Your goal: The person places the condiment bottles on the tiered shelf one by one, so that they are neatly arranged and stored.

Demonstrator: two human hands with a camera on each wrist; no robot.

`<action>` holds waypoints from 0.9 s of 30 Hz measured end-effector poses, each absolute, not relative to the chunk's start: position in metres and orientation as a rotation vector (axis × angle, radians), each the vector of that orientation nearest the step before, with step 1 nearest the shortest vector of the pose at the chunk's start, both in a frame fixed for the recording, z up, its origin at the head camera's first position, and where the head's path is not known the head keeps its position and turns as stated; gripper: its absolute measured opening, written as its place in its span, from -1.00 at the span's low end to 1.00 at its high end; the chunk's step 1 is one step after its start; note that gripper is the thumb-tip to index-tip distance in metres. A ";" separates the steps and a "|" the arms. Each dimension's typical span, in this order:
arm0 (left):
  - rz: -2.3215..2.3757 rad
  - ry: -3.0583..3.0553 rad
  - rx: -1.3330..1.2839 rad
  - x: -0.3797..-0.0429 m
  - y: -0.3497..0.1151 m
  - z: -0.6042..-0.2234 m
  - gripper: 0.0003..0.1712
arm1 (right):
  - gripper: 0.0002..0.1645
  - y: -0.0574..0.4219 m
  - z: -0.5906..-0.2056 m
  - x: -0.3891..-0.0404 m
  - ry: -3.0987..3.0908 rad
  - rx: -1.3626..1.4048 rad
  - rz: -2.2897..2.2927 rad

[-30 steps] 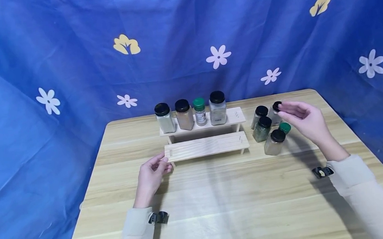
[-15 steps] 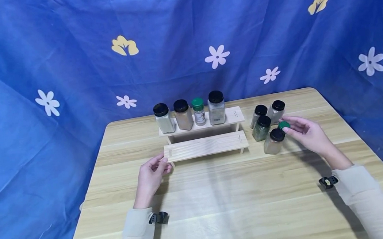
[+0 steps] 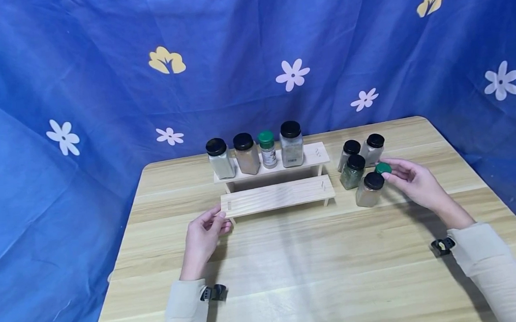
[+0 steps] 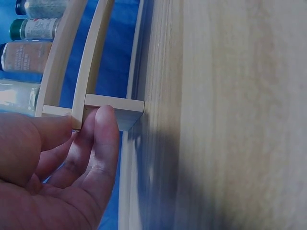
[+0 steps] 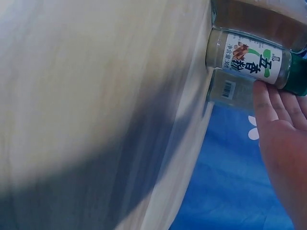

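My left hand [image 3: 204,235] grips the left end of the lower wooden shelf [image 3: 278,196]; in the left wrist view its thumb lies on one face of the board and its fingers on the other. At the right, my right hand [image 3: 416,185] pinches a small green-capped spice jar [image 5: 254,60] near its cap, thumb and fingers on either side. The jar, with a white label, stands upright among several black-capped jars. Closest to it is one with brown powder [image 3: 369,193]. In the head view most of the green-capped jar's body is hidden.
On the upper wooden shelf [image 3: 316,153] stand several jars in a row, one a green-capped jar [image 3: 268,150]. Black-capped jars sit left of and behind the right hand, including one with green contents [image 3: 352,175]. A blue flowered cloth [image 3: 235,73] hangs behind the table [image 3: 336,274].
My right hand has come down and nearer from beside the back black-capped jar to the green-capped jar and taken hold of it. The left hand stays on the shelf end.
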State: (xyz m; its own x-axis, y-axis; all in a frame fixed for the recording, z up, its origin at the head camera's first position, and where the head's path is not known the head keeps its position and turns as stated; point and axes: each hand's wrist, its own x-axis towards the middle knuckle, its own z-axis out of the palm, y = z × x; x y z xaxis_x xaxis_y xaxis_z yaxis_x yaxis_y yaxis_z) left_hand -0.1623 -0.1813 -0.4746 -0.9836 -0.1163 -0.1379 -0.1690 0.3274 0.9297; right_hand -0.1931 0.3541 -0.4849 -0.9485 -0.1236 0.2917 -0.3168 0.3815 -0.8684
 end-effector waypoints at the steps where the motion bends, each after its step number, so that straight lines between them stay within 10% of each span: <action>1: 1.778 2.521 -0.268 -0.162 -0.181 -0.474 -0.54 | -0.46 0.354 -0.485 -0.193 -2.457 0.394 1.607; 27: 1.787 2.510 -0.270 -0.161 -0.183 -0.474 -0.52 | -0.54 0.319 -0.379 -0.224 -2.362 0.319 1.484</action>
